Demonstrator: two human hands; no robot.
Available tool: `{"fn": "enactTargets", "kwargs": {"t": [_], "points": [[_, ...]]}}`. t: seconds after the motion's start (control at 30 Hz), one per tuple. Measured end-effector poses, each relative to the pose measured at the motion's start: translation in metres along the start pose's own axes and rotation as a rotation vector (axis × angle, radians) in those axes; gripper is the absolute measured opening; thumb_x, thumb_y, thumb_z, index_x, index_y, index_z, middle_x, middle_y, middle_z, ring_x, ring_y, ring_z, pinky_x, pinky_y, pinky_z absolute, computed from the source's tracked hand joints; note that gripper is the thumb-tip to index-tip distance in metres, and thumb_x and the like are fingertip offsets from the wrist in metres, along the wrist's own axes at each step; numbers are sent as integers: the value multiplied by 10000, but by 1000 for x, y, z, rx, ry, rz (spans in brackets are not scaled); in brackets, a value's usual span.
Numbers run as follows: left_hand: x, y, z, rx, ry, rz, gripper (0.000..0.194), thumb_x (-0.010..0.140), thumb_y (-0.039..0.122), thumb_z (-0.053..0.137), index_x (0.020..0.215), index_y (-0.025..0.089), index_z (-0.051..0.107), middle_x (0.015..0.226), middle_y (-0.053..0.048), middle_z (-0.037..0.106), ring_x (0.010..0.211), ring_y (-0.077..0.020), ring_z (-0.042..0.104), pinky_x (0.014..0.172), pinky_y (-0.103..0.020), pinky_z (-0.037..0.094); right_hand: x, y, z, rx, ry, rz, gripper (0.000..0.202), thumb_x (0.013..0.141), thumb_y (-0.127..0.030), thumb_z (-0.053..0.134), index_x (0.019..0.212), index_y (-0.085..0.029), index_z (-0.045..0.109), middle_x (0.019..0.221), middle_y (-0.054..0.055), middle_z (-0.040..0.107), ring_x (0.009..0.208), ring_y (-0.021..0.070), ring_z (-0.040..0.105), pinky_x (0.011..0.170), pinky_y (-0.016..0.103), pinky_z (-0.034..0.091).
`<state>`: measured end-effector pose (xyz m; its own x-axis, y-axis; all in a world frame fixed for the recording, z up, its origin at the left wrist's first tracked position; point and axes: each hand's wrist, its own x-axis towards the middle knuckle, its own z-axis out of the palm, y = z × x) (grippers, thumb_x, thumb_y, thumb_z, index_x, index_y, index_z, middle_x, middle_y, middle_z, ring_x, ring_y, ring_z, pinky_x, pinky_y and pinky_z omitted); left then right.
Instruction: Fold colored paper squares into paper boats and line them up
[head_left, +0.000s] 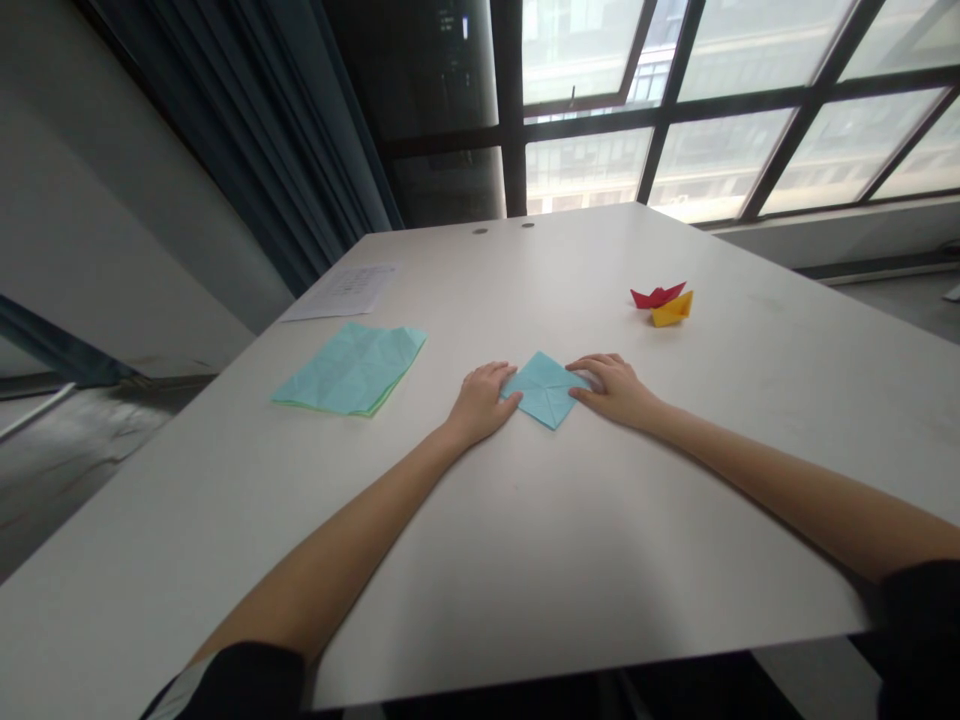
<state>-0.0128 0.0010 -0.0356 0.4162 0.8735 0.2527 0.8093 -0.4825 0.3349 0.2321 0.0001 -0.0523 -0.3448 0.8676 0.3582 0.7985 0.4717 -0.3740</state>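
Observation:
A light-blue paper point(551, 388), folded into a small square with creases crossing at its middle, lies on the table with a corner toward me. My left hand point(480, 402) grips its left corner, thumb on the near side and fingers on the far side. At the right corner, my right hand point(616, 390) holds the paper the same way, between thumb and fingertips. Both corners are partly hidden by the fingers.
Left of my hands lies a stack of creased light-blue sheets point(352, 368) with a green edge below. Behind it is a printed white sheet point(345, 292). A red paper boat point(658, 296) and a yellow paper boat point(673, 310) stand on the white table point(525, 570) at right.

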Motion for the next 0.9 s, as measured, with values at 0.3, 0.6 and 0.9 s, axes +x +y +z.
{"fn": "enactTargets", "kwargs": {"t": [0.3, 0.6, 0.9], "points": [[-3, 0, -1, -101, 84, 46, 455, 767, 274, 574, 1199, 164, 483, 1071, -64, 616, 1035, -199, 521, 937, -372, 387, 1, -4, -4, 148, -9, 41, 163, 749, -296, 572, 890, -217, 591, 855, 41, 654, 866, 220, 566, 790, 377, 440], [-2, -3, 2, -41, 136, 137, 248, 772, 226, 564, 1012, 191, 618, 1014, -74, 565, 994, -213, 502, 897, -388, 397, 3, 0, -3, 179, -15, -57, 181, 767, -177, 509, 880, -201, 647, 871, 41, 670, 861, 203, 566, 827, 356, 419], [-5, 5, -4, 63, 63, 210, 237, 753, 114, 487, 845, 204, 686, 860, -36, 657, 911, -203, 532, 833, -383, 379, 2, -8, -6, 157, 14, -30, 319, 734, -88, 424, 772, -218, 712, 871, 43, 665, 879, 200, 552, 839, 348, 417]]}}
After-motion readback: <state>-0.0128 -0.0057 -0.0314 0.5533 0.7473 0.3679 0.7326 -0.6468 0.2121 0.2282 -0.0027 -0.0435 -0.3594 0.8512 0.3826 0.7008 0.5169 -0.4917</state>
